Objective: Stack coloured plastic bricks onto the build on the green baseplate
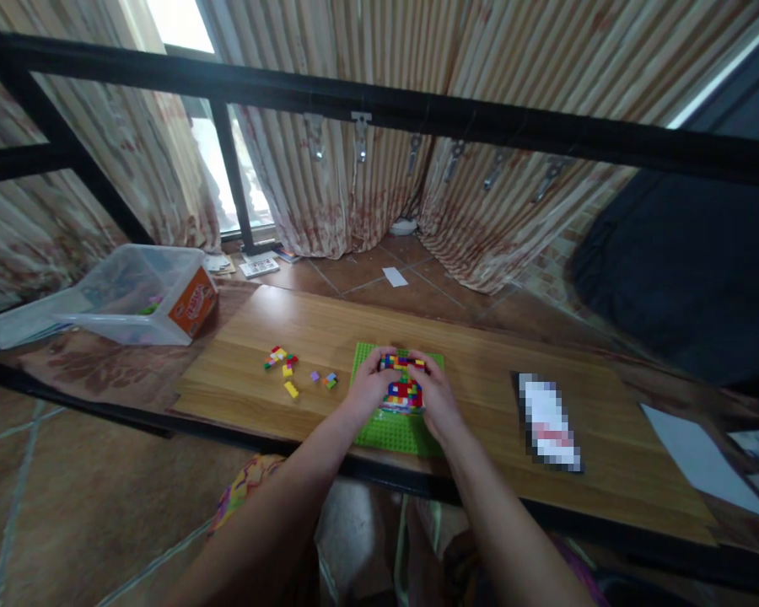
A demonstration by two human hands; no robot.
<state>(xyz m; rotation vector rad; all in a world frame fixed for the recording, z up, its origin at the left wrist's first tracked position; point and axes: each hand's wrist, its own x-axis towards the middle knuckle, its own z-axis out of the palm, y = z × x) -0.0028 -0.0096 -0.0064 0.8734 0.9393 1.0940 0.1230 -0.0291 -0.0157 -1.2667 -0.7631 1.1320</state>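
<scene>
A multicoloured toy brick build (405, 393) stands on a green studded baseplate (395, 434) near the front edge of the table. My left hand (372, 384) grips the build's left side, thumb laid across its front. On the other side my right hand (435, 393) is closed around the right edge, with its thumb over the bricks. Fingers hide parts of both sides. Left of the baseplate lie loose bricks: a cluster of red, yellow and green ones (280, 357), a yellow brick (292, 389), a purple brick (314, 376) and a few mixed small bricks (331, 381).
A clear plastic bin (132, 324) with an orange label sits at the left end. On the wooden table's (481, 405) right lies a pixelated phone-like object (549, 421), with a white sheet (702, 455) further right. A black metal bar (379, 103) with hanging clips crosses above.
</scene>
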